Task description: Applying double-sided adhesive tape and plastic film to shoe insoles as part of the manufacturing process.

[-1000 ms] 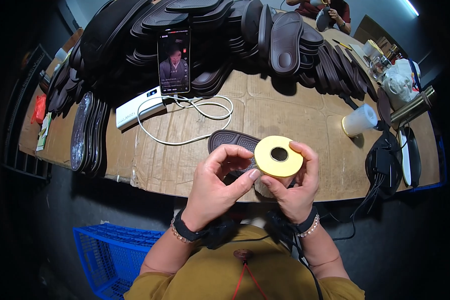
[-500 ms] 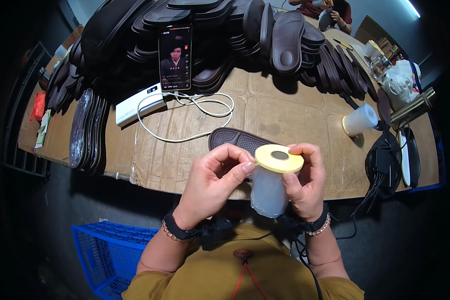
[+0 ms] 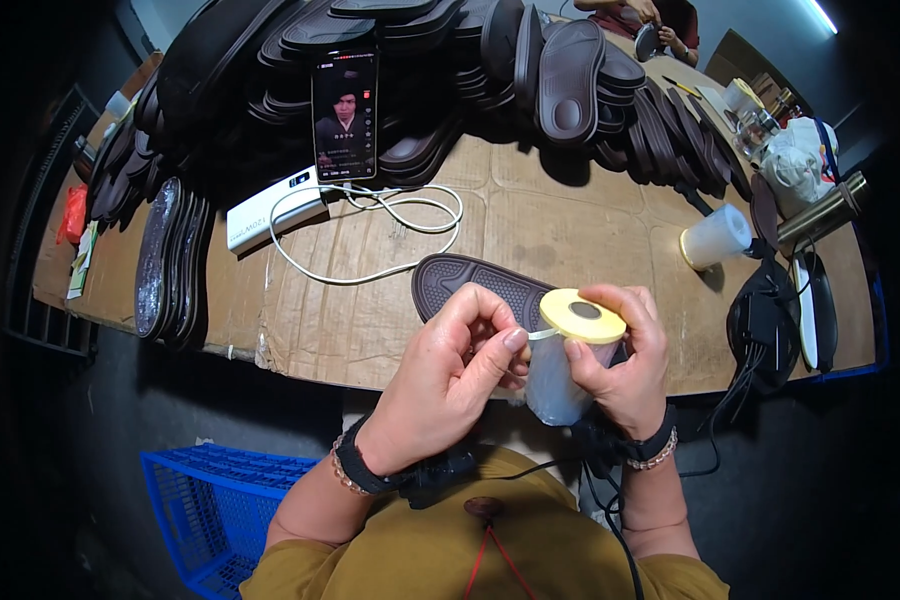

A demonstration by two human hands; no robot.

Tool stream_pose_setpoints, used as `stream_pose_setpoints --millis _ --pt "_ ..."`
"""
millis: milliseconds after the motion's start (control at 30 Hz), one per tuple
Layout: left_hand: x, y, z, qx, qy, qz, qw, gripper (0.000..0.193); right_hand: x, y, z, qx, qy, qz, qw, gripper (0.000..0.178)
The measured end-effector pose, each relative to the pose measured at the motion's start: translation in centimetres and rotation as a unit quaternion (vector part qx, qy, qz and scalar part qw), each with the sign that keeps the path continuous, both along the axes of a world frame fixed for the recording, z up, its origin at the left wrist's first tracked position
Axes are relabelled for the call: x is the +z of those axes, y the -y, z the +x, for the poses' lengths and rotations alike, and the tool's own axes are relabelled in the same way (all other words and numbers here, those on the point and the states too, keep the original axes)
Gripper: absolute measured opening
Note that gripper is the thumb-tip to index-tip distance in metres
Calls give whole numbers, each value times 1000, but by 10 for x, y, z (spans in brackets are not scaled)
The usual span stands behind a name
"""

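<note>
In my right hand (image 3: 625, 350) is a roll with a pale yellow flat top (image 3: 565, 308), thumb in front and fingers behind its rim. A dark round core shows in the top, and a translucent, whitish cylinder (image 3: 560, 385) hangs beneath. My left hand (image 3: 450, 375) pinches the end of a short pale strip (image 3: 542, 334) that stretches from the roll's edge. Just beyond my hands a dark brown shoe sole (image 3: 470, 283) with a dotted surface lies on the cardboard-covered table (image 3: 350, 320), partly hidden by my left hand and the roll.
Piled brown soles (image 3: 570, 80) line the back, with another stack (image 3: 170, 260) at left. A phone (image 3: 346, 115) leans there beside a white power bank (image 3: 275, 210) and looped cable. At right stand a second roll (image 3: 715, 238) and black wiring (image 3: 760, 320). A blue crate (image 3: 220, 520) sits below; another person (image 3: 660, 25) works across.
My right hand has moved the roll slightly right and tilted it. Between it and my left fingers, a short length of strip now shows pulled out.
</note>
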State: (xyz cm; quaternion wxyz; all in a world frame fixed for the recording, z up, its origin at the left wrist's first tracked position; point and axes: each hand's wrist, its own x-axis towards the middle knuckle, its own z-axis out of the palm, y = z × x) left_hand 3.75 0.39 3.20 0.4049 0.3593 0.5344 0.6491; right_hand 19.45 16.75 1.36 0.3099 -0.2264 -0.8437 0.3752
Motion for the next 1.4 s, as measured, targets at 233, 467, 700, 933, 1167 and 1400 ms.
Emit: stream_pose_setpoints --millis 233,467,700,933,1167,1400 --pt "9 4 5 -37 124 -26 991 11 -7 11 4 32 26 -36 999 50" --pt "23 18 7 -65 131 -26 989 13 -17 24 31 90 -73 -7 993 38" --pt "17 11 10 -107 119 -8 987 13 -15 12 25 153 -112 -125 974 91" --pt "15 6 8 -158 141 23 977 13 9 -9 16 399 -12 -277 874 86" --pt "15 6 -3 -136 164 -12 977 14 -8 18 17 321 -47 -127 937 86" --pt "18 -1 -8 -115 159 -25 980 12 -2 8 23 284 -27 -98 953 60"
